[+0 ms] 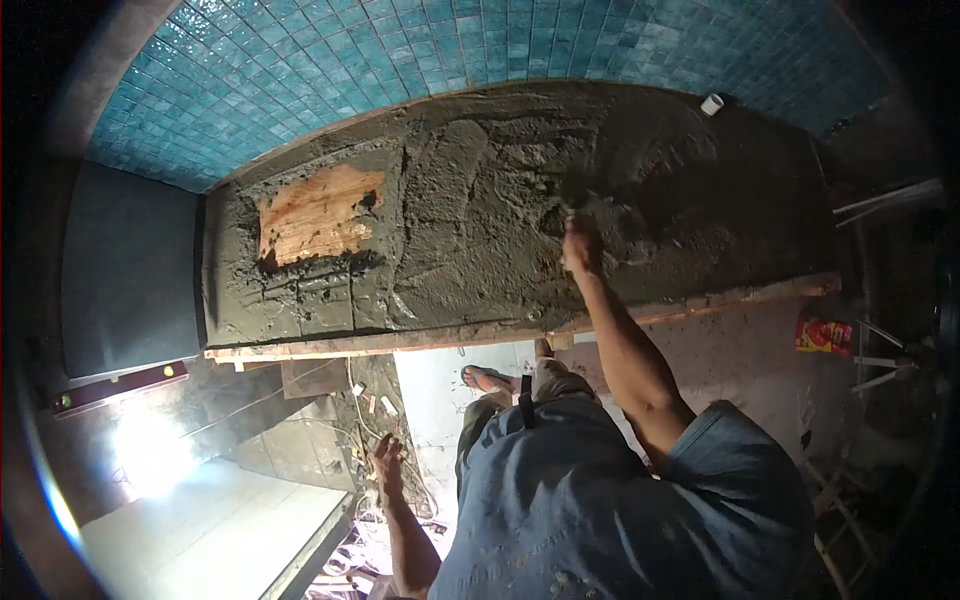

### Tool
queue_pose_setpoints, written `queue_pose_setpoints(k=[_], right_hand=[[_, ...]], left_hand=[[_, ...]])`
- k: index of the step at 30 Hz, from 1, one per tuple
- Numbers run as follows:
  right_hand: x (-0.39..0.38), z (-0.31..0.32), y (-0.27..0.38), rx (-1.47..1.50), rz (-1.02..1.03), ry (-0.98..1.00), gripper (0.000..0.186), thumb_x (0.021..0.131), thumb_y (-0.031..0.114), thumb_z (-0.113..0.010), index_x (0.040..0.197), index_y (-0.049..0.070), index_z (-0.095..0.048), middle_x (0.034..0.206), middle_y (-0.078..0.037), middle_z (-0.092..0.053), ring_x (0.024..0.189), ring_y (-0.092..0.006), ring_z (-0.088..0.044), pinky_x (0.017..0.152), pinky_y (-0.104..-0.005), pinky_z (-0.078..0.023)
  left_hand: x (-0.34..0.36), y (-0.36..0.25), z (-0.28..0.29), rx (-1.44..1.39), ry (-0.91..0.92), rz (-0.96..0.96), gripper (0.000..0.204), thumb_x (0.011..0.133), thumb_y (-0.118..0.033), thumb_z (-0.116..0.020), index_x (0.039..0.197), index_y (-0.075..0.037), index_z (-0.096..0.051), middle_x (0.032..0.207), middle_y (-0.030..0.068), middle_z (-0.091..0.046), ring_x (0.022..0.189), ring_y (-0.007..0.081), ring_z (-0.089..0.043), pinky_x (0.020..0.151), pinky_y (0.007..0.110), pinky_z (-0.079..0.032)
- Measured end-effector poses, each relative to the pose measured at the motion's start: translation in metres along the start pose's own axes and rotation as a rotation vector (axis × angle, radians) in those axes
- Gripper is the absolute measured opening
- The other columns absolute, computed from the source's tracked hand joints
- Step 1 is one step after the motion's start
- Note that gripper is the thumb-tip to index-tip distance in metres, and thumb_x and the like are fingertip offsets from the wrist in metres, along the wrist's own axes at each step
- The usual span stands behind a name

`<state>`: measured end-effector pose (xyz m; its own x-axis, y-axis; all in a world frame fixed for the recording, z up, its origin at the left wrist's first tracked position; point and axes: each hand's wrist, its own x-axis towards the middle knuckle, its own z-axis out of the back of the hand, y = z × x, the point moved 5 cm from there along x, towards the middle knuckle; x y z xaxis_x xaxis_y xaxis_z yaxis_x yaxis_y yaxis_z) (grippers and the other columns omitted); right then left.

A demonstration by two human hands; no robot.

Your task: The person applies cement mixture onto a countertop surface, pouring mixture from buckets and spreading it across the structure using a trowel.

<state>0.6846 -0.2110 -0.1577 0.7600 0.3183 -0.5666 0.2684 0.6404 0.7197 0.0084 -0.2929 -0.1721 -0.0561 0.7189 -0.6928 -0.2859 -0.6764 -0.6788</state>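
My right hand [581,246] reaches out over a slab of wet grey mortar [480,230] and grips a trowel [573,205] whose blade is pressed into the mortar just beyond the fingers. My left hand [387,465] hangs low beside my body with its fingers apart, holding nothing. A wooden board [318,215] lies embedded in the mortar at the left part of the slab. My foot in a sandal [490,379] stands on the floor below the slab's front edge.
A blue mosaic tiled wall [480,45] runs behind the slab, with a small white pipe end [711,104] at its right. A wooden plank [420,340] edges the slab's front. A red spirit level [120,386] lies left; a red packet [823,335] lies right. Debris litters the floor.
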Motion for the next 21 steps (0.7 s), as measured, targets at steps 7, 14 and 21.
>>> queue_pose_setpoints(k=[7,14,21], right_hand=[[0.044,-0.072,0.082,0.099,0.038,0.149,0.056,0.095,0.033,-0.06,0.136,-0.001,-0.044,0.14,-0.023,-0.043,0.13,-0.0419,-0.041,0.106,-0.0556,-0.038],[0.071,-0.177,0.151,-0.035,0.167,0.271,0.049,0.099,0.037,-0.042,0.13,0.0,-0.047,0.123,-0.021,-0.055,0.101,-0.0361,-0.063,0.078,-0.0431,-0.058],[0.045,-0.258,0.179,0.163,0.046,0.091,0.035,0.097,0.025,-0.049,0.11,-0.005,-0.058,0.1,-0.021,-0.063,0.084,-0.0326,-0.065,0.067,-0.0413,-0.056]], left_hand=[[-0.065,0.071,-0.058,-0.061,0.007,0.221,0.063,0.083,-0.04,-0.073,0.131,-0.006,-0.054,0.118,0.0118,-0.062,0.106,0.0258,-0.06,0.082,0.041,-0.046],[-0.036,0.107,-0.063,0.044,0.188,0.296,0.036,0.087,-0.027,-0.063,0.116,-0.007,-0.064,0.08,0.0002,-0.062,0.066,0.0113,-0.054,0.052,0.025,-0.04],[0.045,0.005,-0.012,-0.004,0.031,0.313,0.057,0.086,-0.036,-0.069,0.132,-0.006,-0.053,0.11,0.0059,-0.065,0.102,0.021,-0.061,0.084,0.04,-0.044]])
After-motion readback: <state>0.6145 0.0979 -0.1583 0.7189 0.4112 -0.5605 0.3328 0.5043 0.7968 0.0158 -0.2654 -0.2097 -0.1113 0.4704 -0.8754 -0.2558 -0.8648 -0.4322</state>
